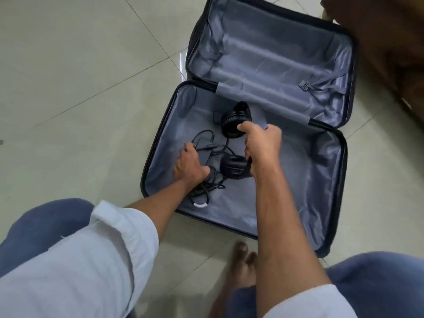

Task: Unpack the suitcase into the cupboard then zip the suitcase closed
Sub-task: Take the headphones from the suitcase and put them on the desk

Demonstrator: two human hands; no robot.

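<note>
A dark suitcase lies open on the tiled floor, both halves lined in grey fabric. In the near half lie black over-ear headphones and a tangle of black cables with a white end piece. My right hand grips the headphones' band between the two ear cups. My left hand is curled round the bundle of cables at the left of the near half. The far half holds only its loose grey straps and a buckle.
Brown wooden furniture stands at the upper right, beside the suitcase's far half. Pale floor tiles spread to the left. My bare foot and knees in blue trousers are at the bottom of the view.
</note>
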